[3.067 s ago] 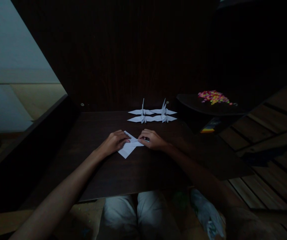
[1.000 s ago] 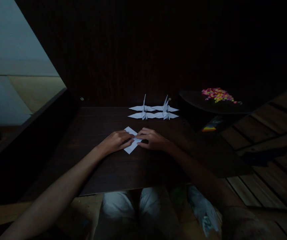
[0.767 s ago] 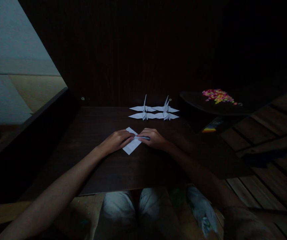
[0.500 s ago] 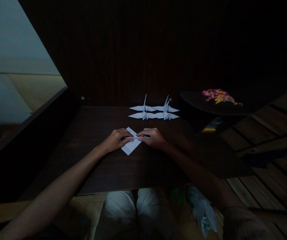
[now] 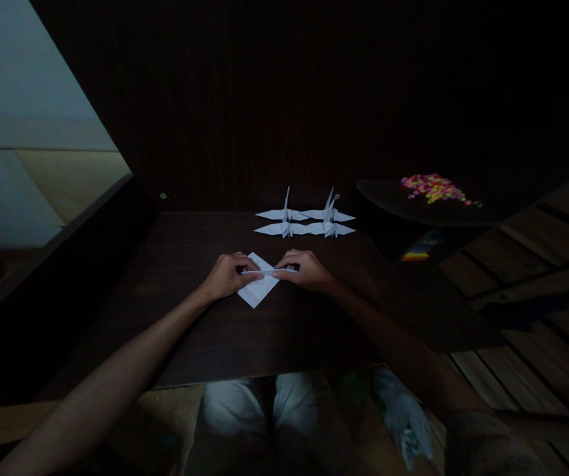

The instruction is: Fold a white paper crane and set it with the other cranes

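Between my hands is a folded white sheet of origami paper, its lower corner pointing toward me and a ridge standing up across its middle. My left hand pinches the left end of that ridge between thumb and fingers. From the other side, my right hand pinches the ridge's right end the same way. Parts of the sheet are covered by my fingers. Just beyond my hands stand several white paper cranes, set close together in two rows with wings spread.
The dark wooden desk has a tall back panel and a side board on the left. On a rounded shelf at the right lies a pile of colourful small pieces. A plastic bag sits below the desk.
My hands have shifted only slightly on the ridge, the left a little to the left. Both keep their pinch, and the cranes stay where they were.
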Available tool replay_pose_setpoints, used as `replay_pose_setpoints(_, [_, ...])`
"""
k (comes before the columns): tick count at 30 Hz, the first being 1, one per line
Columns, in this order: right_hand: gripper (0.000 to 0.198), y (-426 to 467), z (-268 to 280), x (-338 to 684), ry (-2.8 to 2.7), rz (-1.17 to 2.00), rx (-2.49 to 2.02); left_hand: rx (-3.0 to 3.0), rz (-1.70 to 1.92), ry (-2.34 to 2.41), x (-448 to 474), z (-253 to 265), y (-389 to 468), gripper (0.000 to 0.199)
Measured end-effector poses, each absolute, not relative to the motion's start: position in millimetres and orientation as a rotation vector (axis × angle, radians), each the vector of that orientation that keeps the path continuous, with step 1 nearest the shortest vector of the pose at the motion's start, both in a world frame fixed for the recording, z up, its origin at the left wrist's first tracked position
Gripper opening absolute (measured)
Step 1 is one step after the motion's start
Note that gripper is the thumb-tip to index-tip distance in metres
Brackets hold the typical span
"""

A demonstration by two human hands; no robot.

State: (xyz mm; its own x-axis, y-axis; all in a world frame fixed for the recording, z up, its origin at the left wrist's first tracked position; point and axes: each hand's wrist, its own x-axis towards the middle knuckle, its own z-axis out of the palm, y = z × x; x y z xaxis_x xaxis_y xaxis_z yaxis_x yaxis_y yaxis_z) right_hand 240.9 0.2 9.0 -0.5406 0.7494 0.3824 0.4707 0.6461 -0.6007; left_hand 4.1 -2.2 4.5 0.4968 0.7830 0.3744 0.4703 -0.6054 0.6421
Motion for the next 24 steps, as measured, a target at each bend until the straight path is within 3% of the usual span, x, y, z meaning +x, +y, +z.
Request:
replay_pose_setpoints(13, [0.010,4.9,-4.8,242.6,-2.281,0.355,-0.806,2.248,0.819,0.899,-0.2,9.7,0.9,0.020])
replay_pose_setpoints(24, [0.008,3.3,1.1,243.6,-2.270,0.402,-0.896,2.334,0.877,0.957,-2.3,6.9,0.6,0.017])
